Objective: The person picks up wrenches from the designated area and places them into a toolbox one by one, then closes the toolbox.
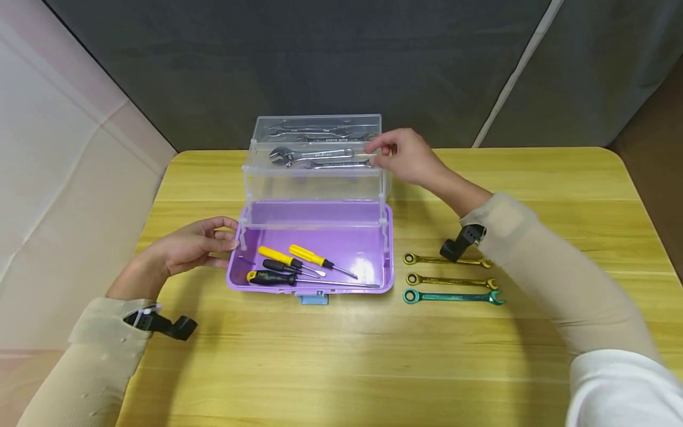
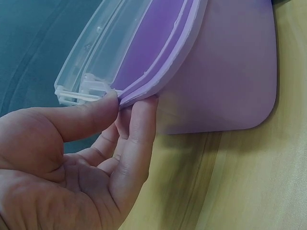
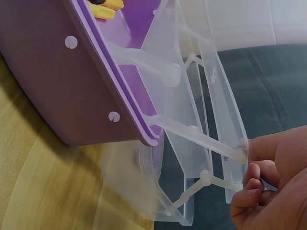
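Note:
A purple toolbox (image 1: 391, 255) stands unfolded on the table, its clear trays (image 1: 315, 187) raised on hinged arms at the back. My left hand (image 1: 187, 246) pinches the box's left rim between thumb and fingers; the left wrist view shows the thumb above the purple rim (image 2: 168, 79). With curled fingers, my right hand (image 1: 411, 157) grips the right end of the upper tray (image 3: 225, 110). An adjustable wrench (image 1: 283, 156) and several silver wrenches (image 1: 325, 139) lie in the trays. Down in the purple base are two yellow screwdrivers (image 1: 306, 255), a small black-handled tool (image 1: 277, 266) and a long black screwdriver (image 1: 269, 277).
Right of the box lie two gold ratcheting wrenches (image 1: 448, 281) and a teal one (image 1: 448, 297), side by side under my right forearm's edge. A blue latch (image 1: 312, 298) sticks out at the box's front. Behind the table (image 1: 341, 373) hangs a dark curtain (image 1: 213, 71).

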Available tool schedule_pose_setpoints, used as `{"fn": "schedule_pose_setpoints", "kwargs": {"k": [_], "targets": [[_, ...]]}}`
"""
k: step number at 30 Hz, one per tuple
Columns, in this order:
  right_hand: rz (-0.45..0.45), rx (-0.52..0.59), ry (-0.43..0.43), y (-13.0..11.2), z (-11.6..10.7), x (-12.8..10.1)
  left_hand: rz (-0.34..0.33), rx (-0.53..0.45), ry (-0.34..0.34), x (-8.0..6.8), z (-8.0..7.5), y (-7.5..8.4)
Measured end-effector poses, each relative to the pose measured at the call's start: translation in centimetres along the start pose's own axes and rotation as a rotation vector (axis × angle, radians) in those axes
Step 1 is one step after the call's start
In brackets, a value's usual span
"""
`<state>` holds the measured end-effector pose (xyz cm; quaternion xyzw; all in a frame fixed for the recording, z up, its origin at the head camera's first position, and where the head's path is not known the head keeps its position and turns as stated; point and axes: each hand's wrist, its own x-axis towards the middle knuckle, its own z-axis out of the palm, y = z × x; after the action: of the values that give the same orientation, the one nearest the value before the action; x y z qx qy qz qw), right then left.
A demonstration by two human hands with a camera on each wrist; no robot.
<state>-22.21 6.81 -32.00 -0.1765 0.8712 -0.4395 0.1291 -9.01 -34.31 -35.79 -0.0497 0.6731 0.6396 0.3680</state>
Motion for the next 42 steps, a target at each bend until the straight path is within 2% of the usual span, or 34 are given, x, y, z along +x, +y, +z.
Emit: {"fn": "schedule_pose_setpoints", "kwargs": {"k": [9, 17, 26, 33, 42], "targets": [[-0.010, 0.010, 0.008, 0.3, -0.2, 0.0, -0.006, -0.005, 0.012, 0.1, 0.1, 0.1], [-0.125, 0.012, 0.011, 0.7, -0.6, -1.1, -0.010, 0.005, 0.023, 0.0, 0.1, 0.3], [-0.274, -0.214, -0.045, 0.1, -1.1, -3.8, -0.009, 0.006, 0.028, 0.0, 0.0, 0.4], [-0.352, -0.374, -0.108, 0.8, -1.7, -6.1, -0.016, 0.017, 0.039, 0.1, 0.1, 0.5], [-0.376, -0.476, -0.261, 2.8, -3.4, -9.7, -0.021, 0.030, 0.040, 0.1, 0.0, 0.5]]}}
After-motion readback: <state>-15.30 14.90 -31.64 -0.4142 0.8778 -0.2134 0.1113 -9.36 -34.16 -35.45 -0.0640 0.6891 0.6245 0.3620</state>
